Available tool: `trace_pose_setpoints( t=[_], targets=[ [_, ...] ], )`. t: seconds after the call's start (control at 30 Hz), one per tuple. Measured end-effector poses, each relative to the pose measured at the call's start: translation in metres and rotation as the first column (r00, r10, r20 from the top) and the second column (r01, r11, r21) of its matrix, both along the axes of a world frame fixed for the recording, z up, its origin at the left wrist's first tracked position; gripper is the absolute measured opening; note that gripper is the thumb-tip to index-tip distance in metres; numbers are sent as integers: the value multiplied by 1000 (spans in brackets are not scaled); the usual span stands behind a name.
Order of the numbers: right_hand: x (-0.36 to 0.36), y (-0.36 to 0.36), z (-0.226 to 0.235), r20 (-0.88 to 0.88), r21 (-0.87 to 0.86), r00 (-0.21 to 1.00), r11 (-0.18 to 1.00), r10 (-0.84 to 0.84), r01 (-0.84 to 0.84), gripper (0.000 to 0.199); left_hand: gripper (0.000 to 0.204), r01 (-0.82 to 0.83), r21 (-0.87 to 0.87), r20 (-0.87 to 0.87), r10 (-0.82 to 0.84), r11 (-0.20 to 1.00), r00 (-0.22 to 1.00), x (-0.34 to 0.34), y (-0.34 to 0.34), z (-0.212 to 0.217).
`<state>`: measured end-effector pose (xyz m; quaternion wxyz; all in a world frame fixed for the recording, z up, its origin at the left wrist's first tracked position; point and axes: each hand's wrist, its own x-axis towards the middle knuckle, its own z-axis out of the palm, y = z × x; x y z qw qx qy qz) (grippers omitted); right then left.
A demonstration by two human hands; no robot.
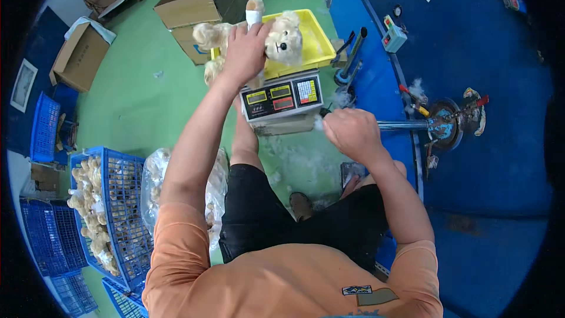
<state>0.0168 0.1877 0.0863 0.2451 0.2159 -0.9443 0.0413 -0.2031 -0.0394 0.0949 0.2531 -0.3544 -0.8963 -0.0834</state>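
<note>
A cream plush toy animal [284, 44] with a black nose lies on its back across a yellow tray [315, 29]. My left hand [247, 53] is closed over its body, with the thumb hidden. A white tag or band circles one raised limb. Under the tray stands a digital weighing scale [282, 95] with displays and a keypad. My right hand [354, 132] is closed just right of the scale, in front of the end of a metal tube [403, 125]. A tuft of white stuffing [319, 122] shows at its fingers; whether it also touches the tube is hidden.
The tube comes out of a large blue machine [482, 159] on my right, with a switch box [394, 40] on it. At my left stand a blue crate [126, 200] of small plush pieces and a clear plastic bag [156, 171]. Open cardboard boxes [182, 0] stand beyond.
</note>
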Motion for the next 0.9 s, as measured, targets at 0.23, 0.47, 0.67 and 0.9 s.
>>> trace_pose_setpoints(
  t=[0.23, 0.47, 0.67, 0.9],
  targets=[
    [0, -2, 0, 12, -74, 999, 997, -31, 32, 18, 63, -77, 180, 73, 65, 981, 995, -5, 0, -63],
    [-13, 5, 12, 444, -268, 873, 901, -200, 342, 28, 49, 4, 545, 361, -239, 839, 901, 181, 1, -158],
    [-29, 57, 12, 573, -399, 805, 807, -151, 435, 33, 42, -170, 424, 758, -246, 890, 604, 268, -19, -240],
    [-17, 50, 32, 576, -141, 701, 794, -420, 592, 34, 33, -160, 623, 381, -118, 766, 917, 151, -43, -120]
  ],
)
